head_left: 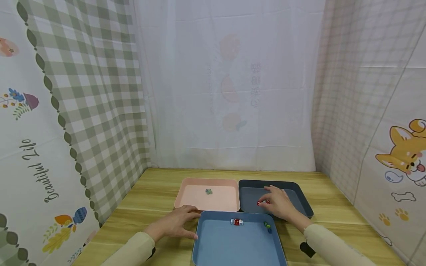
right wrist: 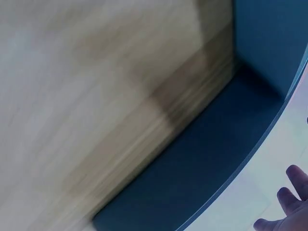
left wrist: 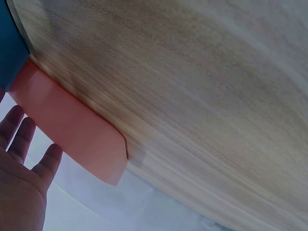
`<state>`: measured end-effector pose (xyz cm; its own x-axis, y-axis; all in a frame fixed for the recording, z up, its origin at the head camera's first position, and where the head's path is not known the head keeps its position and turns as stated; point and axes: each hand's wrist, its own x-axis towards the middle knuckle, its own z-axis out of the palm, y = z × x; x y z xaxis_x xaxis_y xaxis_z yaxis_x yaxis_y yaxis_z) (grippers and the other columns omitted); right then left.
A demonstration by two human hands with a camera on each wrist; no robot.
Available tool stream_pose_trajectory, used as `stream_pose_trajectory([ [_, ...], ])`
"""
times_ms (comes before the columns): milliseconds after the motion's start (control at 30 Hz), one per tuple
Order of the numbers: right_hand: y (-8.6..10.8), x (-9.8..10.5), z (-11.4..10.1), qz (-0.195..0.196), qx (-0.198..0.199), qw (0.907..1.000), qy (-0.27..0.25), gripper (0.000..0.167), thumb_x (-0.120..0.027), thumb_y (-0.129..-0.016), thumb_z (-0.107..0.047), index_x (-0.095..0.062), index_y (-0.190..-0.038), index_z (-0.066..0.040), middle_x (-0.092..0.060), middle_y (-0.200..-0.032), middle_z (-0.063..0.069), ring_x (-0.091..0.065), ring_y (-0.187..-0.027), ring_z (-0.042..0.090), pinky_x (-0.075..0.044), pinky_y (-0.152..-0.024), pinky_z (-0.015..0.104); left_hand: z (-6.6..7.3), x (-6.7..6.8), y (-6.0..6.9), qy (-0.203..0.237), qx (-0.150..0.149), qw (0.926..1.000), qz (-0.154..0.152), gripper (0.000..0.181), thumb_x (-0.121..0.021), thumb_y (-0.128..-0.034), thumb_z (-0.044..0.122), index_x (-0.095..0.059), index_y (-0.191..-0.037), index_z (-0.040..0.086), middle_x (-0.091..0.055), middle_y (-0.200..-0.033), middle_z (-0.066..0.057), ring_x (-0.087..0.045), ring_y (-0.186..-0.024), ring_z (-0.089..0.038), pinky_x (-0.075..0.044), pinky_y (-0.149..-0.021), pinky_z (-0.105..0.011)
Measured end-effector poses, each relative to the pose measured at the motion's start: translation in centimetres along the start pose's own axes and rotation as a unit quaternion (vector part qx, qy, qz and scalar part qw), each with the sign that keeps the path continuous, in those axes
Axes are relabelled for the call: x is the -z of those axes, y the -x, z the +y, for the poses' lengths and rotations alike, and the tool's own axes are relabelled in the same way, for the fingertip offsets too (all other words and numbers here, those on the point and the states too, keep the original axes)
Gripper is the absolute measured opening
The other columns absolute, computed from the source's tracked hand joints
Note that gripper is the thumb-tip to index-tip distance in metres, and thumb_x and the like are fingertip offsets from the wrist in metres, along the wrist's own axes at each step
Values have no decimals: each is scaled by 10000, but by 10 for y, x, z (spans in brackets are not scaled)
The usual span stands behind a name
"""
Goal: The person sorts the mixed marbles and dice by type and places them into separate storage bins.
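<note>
My right hand is over the dark blue tray. Its thumb and index finger are spread apart, close to a short row of red and white dice. In the right wrist view its fingers show loosely spread above the rim. On the left, my left hand lies relaxed at the light blue tray, fingertips at its left rim. That tray holds a white-red-white row of dice and a few small green and dark blue pieces. Whether my right fingertips touch the dice is unclear.
A pink tray stands at the back left, holding a small cluster of pale green pieces. The three trays sit close together on a wood-grain table. Cloth curtains hang behind and on both sides.
</note>
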<state>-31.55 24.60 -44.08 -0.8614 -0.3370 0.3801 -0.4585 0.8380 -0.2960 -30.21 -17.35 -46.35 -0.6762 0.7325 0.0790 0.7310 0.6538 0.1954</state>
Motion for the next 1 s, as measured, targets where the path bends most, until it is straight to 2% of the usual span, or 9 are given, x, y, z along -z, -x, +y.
stream_pose_trajectory([
  [267,1,13,37,-26,-713,9973,168,50,-768,-863,-210,-798,-885,-178,-517,-1358,307,-328,-1334,544,-142,-1016,769,0,1,1,30,-62,10000,-20,762,-616,-864,675,-554,-1419,157,-469,-1448,-89,-428,-1333,-269,-400,-1035,-526],
  [567,4,22,70,-129,-1369,9893,495,166,-741,-880,-234,-789,-944,-89,-439,-1375,392,-302,-1303,580,-121,-1008,776,1,3,0,-25,-2,10000,-71,750,-646,-859,651,-554,-1418,160,-464,-1453,-66,-420,-1341,-259,-396,-1042,-519],
  [733,9,26,81,-135,-1553,9845,803,175,-732,-880,-237,-787,-943,-84,-455,-1350,397,-316,-1287,585,-126,-988,791,1,3,1,36,44,9999,-108,751,-661,-857,635,-548,-1424,156,-457,-1461,-82,-415,-1345,-268,-394,-1040,-533],
  [1000,15,24,90,-210,-1692,9814,879,183,-734,-878,-257,-790,-940,-94,-464,-1344,393,-312,-1277,602,-122,-963,801,0,3,1,15,67,9999,-118,762,-632,-856,670,-546,-1428,173,-453,-1466,-74,-416,-1345,-257,-396,-1039,-527],
])
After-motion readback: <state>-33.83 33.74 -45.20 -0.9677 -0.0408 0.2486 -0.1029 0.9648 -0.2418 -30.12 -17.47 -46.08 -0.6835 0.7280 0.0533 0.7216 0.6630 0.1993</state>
